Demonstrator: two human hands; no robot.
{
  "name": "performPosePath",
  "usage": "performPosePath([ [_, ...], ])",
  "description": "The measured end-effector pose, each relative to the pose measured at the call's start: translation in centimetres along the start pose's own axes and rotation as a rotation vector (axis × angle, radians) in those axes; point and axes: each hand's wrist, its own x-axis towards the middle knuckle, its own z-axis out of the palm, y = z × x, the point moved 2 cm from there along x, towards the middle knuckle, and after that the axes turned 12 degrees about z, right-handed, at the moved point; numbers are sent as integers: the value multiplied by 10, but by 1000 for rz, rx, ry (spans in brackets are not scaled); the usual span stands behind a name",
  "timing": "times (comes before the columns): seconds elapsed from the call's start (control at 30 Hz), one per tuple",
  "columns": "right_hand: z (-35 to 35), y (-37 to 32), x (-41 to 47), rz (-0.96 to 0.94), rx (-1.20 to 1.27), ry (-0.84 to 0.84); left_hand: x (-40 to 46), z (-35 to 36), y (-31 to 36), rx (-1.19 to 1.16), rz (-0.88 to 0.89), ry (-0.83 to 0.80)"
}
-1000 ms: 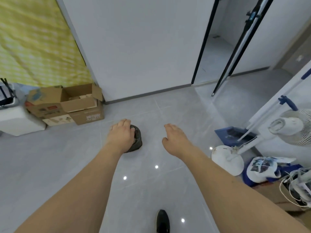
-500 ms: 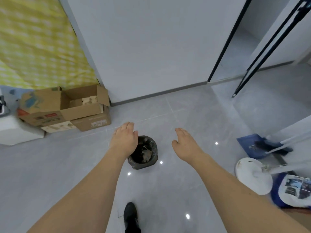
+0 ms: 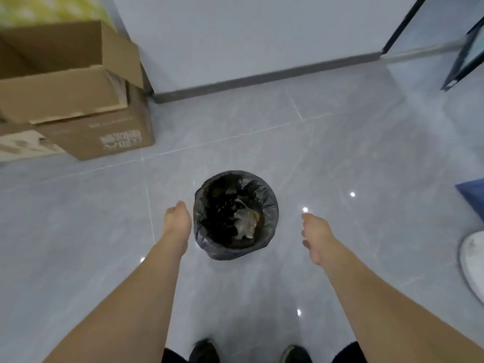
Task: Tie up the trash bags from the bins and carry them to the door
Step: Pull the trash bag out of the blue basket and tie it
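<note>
head view: small round bin (image 3: 235,251) stands on the grey tile floor (image 3: 340,158), lined with a black trash bag (image 3: 269,213) whose edge is folded out over the rim. bag is open at the top, not tied; crumpled paper scrap (image 3: 245,221) and dark debris visible inside. left hand (image 3: 176,221) hangs just beside the bin's left side, fingers pointing down and loosely extended, holding nothing; from this angle cannot tell whether the fingertips touch the bag edge. right hand (image 3: 315,234) is on the other side of the bin, clearly apart from it, fingers relaxed and slightly curled, nothing in them. bin sits between the two sets of fingers, nearer the left ones. beyond the left fingers, far side of the floor: two stacked cardboard boxes (image 3: 78,100), upper one with flaps open, against the grey wall (image 3: 248,35). beyond the right fingers: dark door frame (image 3: 400,27) at the wall's end. outward of the right fingers, at frame edge: part of a blue object (image 3: 472,197) and a white round object (image 3: 472,260), both cut off. two dark shoes (image 3: 204,351) at the bottom edge, below both forearms.
</note>
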Motion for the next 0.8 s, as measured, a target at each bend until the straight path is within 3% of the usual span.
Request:
performPosePath([
  [0.13,48,49,103,162,227,-120,61,40,-97,-347,-286,-31],
  [0.33,89,88,168,229,363,-307,81,74,-166,-595,-400,-151],
  [0.57,94,108,172,210,485,-490,67,63,-187,-637,-388,-200],
  [0.8,73,99,127,-18,491,-316,32,37,-143,-605,-189,-160],
])
